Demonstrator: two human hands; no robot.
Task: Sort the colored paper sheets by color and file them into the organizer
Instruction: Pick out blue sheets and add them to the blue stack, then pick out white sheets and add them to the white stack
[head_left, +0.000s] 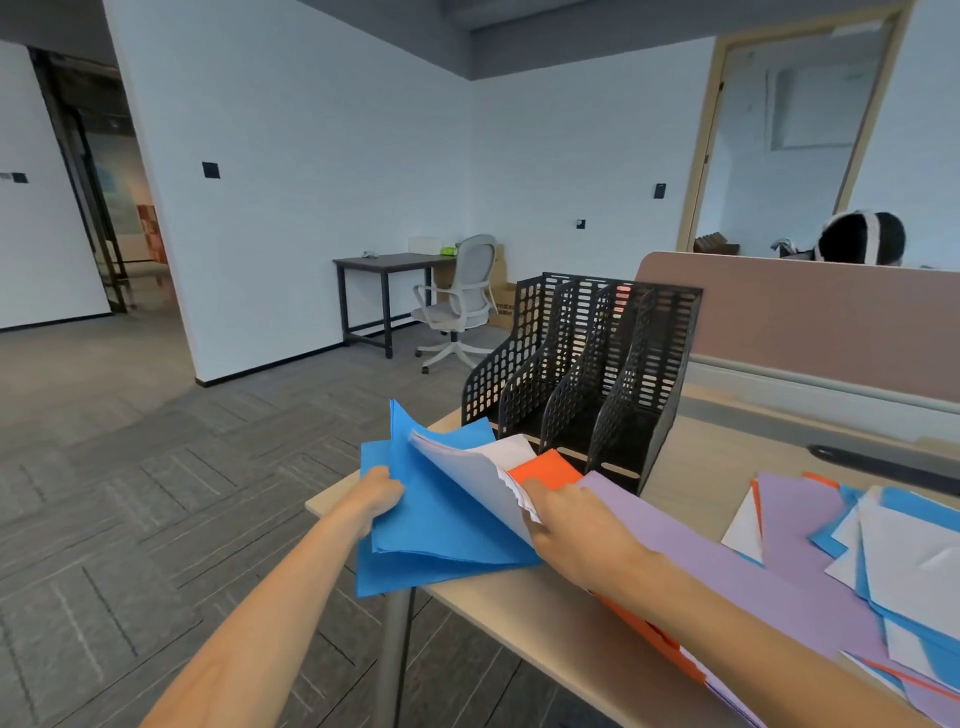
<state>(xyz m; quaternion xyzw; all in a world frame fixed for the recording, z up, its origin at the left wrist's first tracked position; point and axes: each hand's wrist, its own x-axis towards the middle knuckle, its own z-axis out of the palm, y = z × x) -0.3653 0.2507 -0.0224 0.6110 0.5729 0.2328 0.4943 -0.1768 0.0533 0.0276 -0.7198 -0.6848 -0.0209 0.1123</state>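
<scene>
A black mesh organizer (587, 374) with several upright slots stands on the desk near its far left corner; its slots look empty from here. In front of it lies a stack with blue sheets (447, 535), white sheets (478, 467), an orange sheet (545, 467) and purple sheets (727, 566). My left hand (379, 493) grips the left edge of the blue sheets, which are lifted and overhang the desk corner. My right hand (576, 525) rests on the stack, its fingers at the raised edge of the white sheets.
A loose spread of purple, blue, white and orange sheets (872, 561) lies at the right of the wooden desk (519, 618). A pink partition (805, 317) stands behind, with a person's head above it. An office chair (457, 306) and small table stand across the carpet.
</scene>
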